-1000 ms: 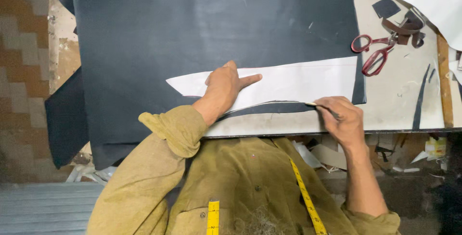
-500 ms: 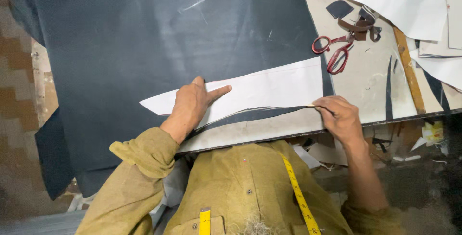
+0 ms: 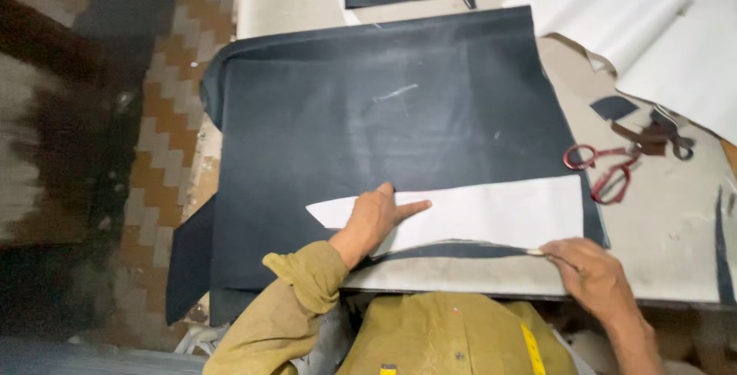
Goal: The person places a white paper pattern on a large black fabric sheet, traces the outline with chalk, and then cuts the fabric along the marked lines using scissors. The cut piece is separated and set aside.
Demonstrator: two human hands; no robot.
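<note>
Pattern paper (image 3: 491, 210) lies flat under left hand (image 3: 374, 218); right hand (image 3: 591, 271) grip pinches chalk (image 3: 535, 251).

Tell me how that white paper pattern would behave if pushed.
The white paper pattern looks thin and flat, so probably light and floppy. It likely slides easily on the dark fabric; the left hand presses it down.

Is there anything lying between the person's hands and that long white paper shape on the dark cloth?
Nothing visible. The left hand lies flat on the white paper pattern, pressing it onto the dark fabric. The right hand holds a small marking tool at the pattern's lower edge. The red-handled scissors lie off to the right, apart.
</note>
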